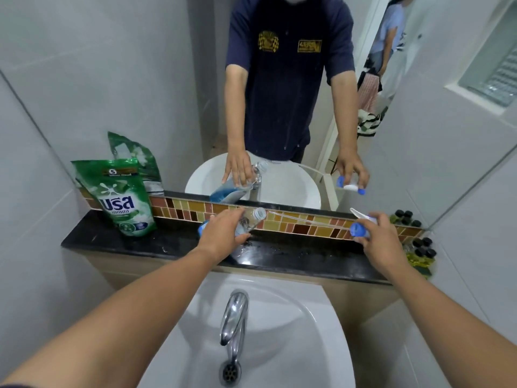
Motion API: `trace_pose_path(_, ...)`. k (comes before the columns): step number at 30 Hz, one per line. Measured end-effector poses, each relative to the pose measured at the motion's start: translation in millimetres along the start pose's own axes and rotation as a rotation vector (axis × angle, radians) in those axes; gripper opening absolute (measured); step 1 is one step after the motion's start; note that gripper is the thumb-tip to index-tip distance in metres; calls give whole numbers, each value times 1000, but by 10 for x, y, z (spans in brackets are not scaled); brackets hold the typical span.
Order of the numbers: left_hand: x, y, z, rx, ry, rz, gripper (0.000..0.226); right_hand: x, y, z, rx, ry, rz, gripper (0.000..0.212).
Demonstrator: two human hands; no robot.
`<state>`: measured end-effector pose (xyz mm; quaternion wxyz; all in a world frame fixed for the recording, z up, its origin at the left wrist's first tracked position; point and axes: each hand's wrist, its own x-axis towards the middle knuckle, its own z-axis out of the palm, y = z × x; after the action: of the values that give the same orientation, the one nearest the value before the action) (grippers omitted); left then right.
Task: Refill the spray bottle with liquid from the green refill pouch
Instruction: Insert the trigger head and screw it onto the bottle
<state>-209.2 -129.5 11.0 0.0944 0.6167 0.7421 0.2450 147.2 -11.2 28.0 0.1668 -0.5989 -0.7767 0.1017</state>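
Observation:
A clear plastic bottle (250, 221) with blue liquid at its bottom is tilted over the black ledge (293, 253), its open neck pointing right. My left hand (223, 236) grips its body. My right hand (383, 242) holds the blue-and-white spray head (361, 226), taken off the bottle, with its thin dip tube (307, 219) stretching left towards the bottle's neck. The green refill pouch (123, 200) stands upright at the ledge's left end, untouched.
A white basin (316, 331) with a chrome tap (233, 317) lies below the ledge. Several small dark-capped bottles (419, 247) sit at the ledge's right end. A mirror (279, 107) above the mosaic tile strip (307, 225) reflects me and another person behind.

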Motion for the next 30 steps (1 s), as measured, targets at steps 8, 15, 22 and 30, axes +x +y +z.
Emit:
trace_pose_path(8,51,29,-34,31,-45,32,69,-5,-226,-201,-39,-15,36,52)
trace_pose_path(15,80,8,-7,69,-63,87,66,34,-546,-339,-140,-2,9,45)
trace_pose_path(22,92,31,83,146,-72,124,65,68,-967,-306,-116,-53,-1,45)
trace_pose_path(30,84,79,186,171,-130,141,67,-50,-1371,7,170,-174,-70,45)
